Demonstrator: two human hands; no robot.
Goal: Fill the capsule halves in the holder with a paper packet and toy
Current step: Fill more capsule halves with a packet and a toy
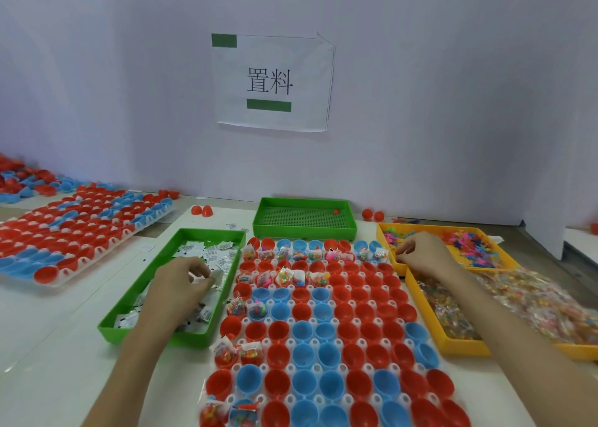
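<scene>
holder: white moulded plastic grid, round sockets with ringed knobs between; centre to 6 o'clock on white tabletop.
capsule halves: glossy round cups, red and blue mixed, open side up, one per socket.
filled cups: mostly in the two rows at 12 o'clock end of holder, a few down its 9 o'clock edge; crinkly clear bags of coloured bits poke out.
green tray: rectangular plastic, 9 o'clock of holder, touching it; holds loose white paper packets with black print.
left hand: palm down in green tray, thumb and fingers pinching one paper packet.
yellow tray: 2 o'clock, holds small bright plastic toys.
right hand: over yellow tray's near corner, fingers curled, tips down; whether it holds a toy, cannot tell.
second yellow tray: 3 o'clock, clear bead bags inside.
perforated green tray: 12 o'clock, at wall.
second holder: 10 o'clock, red and blue cups.
wall sign: white paper sheet, green tape.
</scene>
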